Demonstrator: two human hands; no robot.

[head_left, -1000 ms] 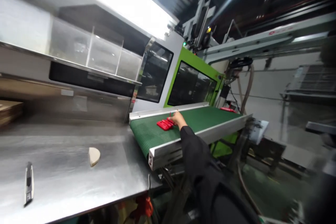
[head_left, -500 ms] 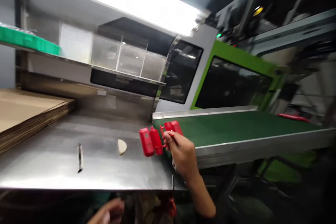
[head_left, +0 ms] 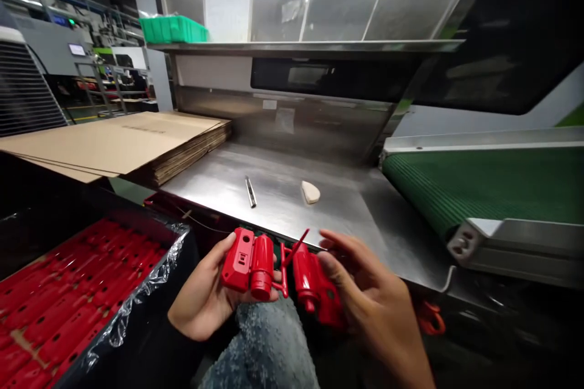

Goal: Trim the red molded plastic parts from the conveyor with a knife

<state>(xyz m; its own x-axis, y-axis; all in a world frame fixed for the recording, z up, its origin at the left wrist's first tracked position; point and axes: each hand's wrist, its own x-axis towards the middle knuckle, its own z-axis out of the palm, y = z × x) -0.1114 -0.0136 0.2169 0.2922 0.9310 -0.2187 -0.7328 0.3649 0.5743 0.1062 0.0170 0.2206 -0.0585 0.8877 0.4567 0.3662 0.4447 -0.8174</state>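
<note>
A red plastic moulding (head_left: 261, 264) with box-like and rounded cylinder pieces joined by a thin runner is held up in front of me, just beyond my knee. My left hand (head_left: 205, 298) grips its left pieces, thumb along the outer edge and fingers underneath. At the other end, my right hand (head_left: 376, 292) closes on the right-hand pieces (head_left: 314, 282), with the thumb over them and the forefinger extended; its other fingers are partly hidden. A thin red sprue (head_left: 298, 244) sticks up between the two halves.
A steel table (head_left: 278, 213) carries a utility knife (head_left: 250, 192) and a pale half-round piece (head_left: 311, 192). Stacked cardboard (head_left: 137, 140) lies left, above a lined box (head_left: 171, 255) of red parts. A green conveyor (head_left: 493, 185) stands right; a green bin (head_left: 176, 29) sits on the shelf.
My right hand has brought the red moulding from the conveyor's end towards me. My left hand has come up and taken hold of it. The view has swung left and levelled.
</note>
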